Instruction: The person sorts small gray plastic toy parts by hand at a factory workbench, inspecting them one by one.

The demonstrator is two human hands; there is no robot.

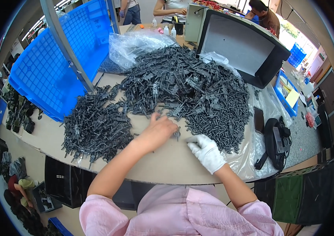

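My bare left hand point(158, 130) is over the tabletop at the near edge of the large pile of dark grey plastic parts point(182, 78). Its fingers are bent but apart, and I see nothing held. Close beside it is a small grey part point(176, 134); whether the hand touches it I cannot tell. My right hand point(206, 152), in a white glove, hovers to the right of that part, with fingertips slightly apart and no object visible between them. Left of my left forearm lies a smaller pile of thin dark parts point(98, 128). Short, knobbly dark pieces point(218, 124) spread beyond my gloved hand.
A blue crate point(62, 59) stands tilted at the left behind a metal post point(62, 43). Clear plastic bags point(135, 45) and a black-rimmed box point(237, 43) sit behind the pile. On the right are a phone point(259, 119) and a black pouch point(277, 141). Other people work across the table.
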